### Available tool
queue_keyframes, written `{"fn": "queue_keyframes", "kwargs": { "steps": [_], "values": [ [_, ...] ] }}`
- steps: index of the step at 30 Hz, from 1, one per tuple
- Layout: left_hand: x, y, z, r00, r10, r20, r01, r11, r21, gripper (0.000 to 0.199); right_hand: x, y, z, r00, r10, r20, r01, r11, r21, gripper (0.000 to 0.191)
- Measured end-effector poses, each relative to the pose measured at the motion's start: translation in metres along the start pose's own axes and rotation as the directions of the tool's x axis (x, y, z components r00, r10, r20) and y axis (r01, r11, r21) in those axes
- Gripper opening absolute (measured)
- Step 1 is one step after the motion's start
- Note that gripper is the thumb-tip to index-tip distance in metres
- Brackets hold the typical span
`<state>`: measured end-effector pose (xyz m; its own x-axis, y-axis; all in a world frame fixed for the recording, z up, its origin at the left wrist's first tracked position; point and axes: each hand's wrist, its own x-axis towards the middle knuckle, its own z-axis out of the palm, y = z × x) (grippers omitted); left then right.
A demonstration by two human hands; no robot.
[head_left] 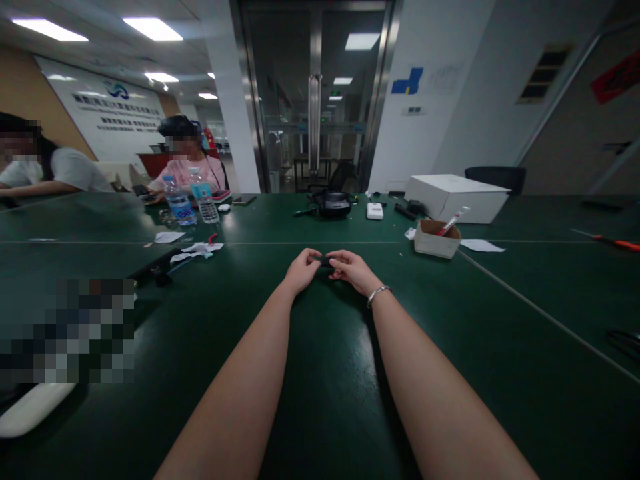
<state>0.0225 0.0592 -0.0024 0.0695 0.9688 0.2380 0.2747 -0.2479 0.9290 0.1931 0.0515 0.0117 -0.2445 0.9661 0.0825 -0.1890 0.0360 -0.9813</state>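
Observation:
Both my arms reach forward over the dark green table [325,373]. Near its middle, my left hand [302,270] and my right hand [353,270] meet around a small black object [326,261]. The fingers of each hand pinch it from either side, just above the tabletop. Most of the object is covered by fingertips, and its kind cannot be made out. A silver bracelet [378,295] circles my right wrist.
Beyond my hands lie a black headset-like device [334,204] and a white box-shaped gadget [375,211]. To the right stand a small open carton [437,239], a large white box [456,197] and an orange screwdriver [623,244]. Water bottles [204,197] and two people are at left.

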Motion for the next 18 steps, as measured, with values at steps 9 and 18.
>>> {"fn": "queue_keyframes", "kwargs": {
  "steps": [9, 18],
  "values": [
    [0.0003, -0.0006, -0.0005, 1.000, 0.006, 0.018, -0.006, 1.000, -0.004, 0.023, 0.0015, 0.0023, -0.0018, 1.000, -0.015, 0.014, 0.015, 1.000, -0.001, 0.016],
    [0.0001, 0.0017, -0.0016, 1.000, -0.029, 0.012, 0.028, 1.000, 0.006, 0.031, 0.0016, 0.0021, -0.0017, 1.000, -0.007, 0.019, 0.007, 1.000, -0.007, 0.016]
  ]
}}
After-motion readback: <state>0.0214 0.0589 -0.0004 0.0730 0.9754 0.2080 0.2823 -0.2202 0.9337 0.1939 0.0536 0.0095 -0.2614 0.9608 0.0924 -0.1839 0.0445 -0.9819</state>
